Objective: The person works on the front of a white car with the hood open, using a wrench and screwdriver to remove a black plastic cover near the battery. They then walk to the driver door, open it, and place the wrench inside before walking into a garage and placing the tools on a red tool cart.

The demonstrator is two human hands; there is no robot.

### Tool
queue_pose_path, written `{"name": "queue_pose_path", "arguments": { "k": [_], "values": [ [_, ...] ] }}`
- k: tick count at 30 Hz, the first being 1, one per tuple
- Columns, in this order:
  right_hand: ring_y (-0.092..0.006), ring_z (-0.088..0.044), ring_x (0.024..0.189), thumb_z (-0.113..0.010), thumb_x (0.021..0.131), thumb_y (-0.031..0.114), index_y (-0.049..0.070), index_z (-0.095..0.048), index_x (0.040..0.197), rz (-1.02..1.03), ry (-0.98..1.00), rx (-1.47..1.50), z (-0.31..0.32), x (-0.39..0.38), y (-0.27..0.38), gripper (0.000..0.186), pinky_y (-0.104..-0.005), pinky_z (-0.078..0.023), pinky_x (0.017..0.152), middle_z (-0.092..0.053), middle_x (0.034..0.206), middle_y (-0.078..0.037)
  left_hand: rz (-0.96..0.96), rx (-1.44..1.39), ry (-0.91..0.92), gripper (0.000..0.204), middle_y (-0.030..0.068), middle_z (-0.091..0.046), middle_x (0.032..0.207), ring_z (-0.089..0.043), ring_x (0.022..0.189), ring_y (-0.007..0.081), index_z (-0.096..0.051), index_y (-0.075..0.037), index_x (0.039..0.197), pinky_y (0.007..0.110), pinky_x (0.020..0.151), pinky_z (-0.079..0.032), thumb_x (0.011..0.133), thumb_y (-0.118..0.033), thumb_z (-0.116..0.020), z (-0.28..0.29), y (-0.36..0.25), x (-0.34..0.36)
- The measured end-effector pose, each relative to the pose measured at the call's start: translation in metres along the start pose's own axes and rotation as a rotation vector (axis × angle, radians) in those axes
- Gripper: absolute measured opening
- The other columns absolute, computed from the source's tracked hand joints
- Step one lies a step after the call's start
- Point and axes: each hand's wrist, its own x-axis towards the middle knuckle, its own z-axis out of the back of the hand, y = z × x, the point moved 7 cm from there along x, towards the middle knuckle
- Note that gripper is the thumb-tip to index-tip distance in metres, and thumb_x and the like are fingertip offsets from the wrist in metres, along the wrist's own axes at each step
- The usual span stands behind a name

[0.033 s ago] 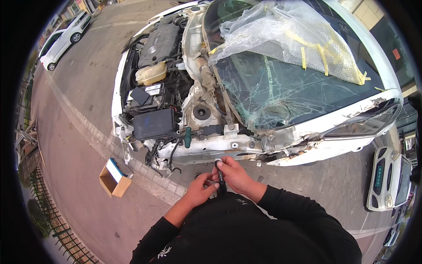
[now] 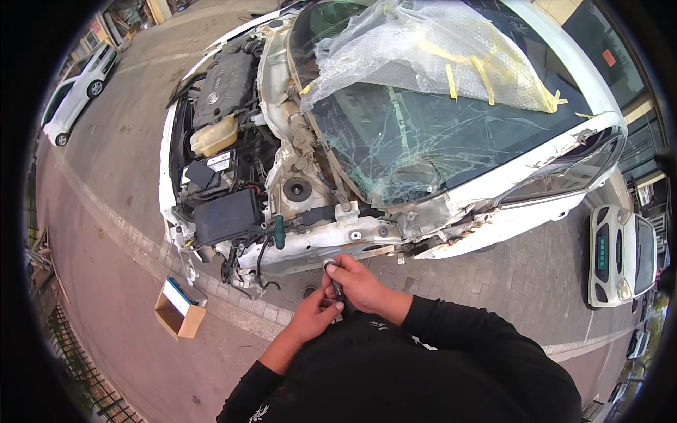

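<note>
Both hands meet at the stripped white wrecked car. Right hand pinches a slim dark metal tool; left hand cups its lower end, contents hidden. Nothing's visibly shifting, looks like fiddly fitting work.

Outdoor paved lot by a repair yard: wrecked white car w/ stripped engine bay, parked cars nearby.

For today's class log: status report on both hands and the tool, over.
Left hand and right hand both gripping a small dark tool. Held at the wrecked white car's stripped side. Green-handled screwdriver lodged nearby.
</note>
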Motion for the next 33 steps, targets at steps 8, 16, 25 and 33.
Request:
{"name": "queue_pose_path", "arguments": {
  "k": [8, 16, 25, 33],
  "values": [
    [-0.0118, -0.063, 0.080, -0.064, 0.112, 0.027, 0.007, -0.056, 0.117, 0.275, -0.287, 0.184, 0.078, -0.118, 0.008, 0.022, -0.0308, -0.055, 0.071, -0.067, 0.096, -0.003, 0.176, 0.227, 0.605, 0.041, 0.0041, -0.070, 0.121, -0.065, 0.113, 0.0128, -0.060, -0.001, 0.144, 0.035, 0.101, -0.053, 0.110, -0.024, -0.067, -0.105, -0.013, 0.045],
    [-0.0172, -0.070, 0.078, -0.059, 0.115, 0.030, 0.008, -0.055, 0.112, 0.728, -0.530, 0.461, 0.272, -0.327, -0.003, 0.023, -0.0341, -0.057, 0.072, -0.071, 0.093, -0.007, 0.013, 0.518, 0.658, 0.038, 0.0105, -0.077, 0.113, -0.073, 0.096, 0.0166, -0.068, -0.001, 0.134, 0.036, 0.088, -0.059, 0.109, -0.029, -0.069, -0.332, -0.045, 0.135],
    [-0.0251, -0.069, 0.080, -0.059, 0.113, 0.019, 0.008, -0.055, 0.113, 0.506, -0.875, 0.628, 0.480, -0.571, -0.085, 0.012, -0.0408, -0.058, 0.074, -0.067, 0.091, -0.010, 0.039, 0.473, 0.637, 0.033, 0.0109, -0.077, 0.107, -0.075, 0.094, 0.0182, -0.073, -0.002, 0.123, 0.035, 0.087, -0.058, 0.102, -0.028, -0.074, -0.684, -0.048, 0.218],
    [-0.0256, -0.064, 0.075, -0.059, 0.110, 0.012, 0.008, -0.056, 0.108, 0.764, -0.892, 0.666, 0.653, -0.668, -0.054, 0.006, -0.0423, -0.056, 0.073, -0.062, 0.087, -0.010, -0.216, 0.438, 0.345, 0.039, 0.0135, -0.078, 0.109, -0.073, 0.104, 0.0233, -0.073, -0.002, 0.125, 0.037, 0.092, -0.056, 0.096, -0.028, -0.077, -0.858, -0.127, 0.401]
  ]
}}
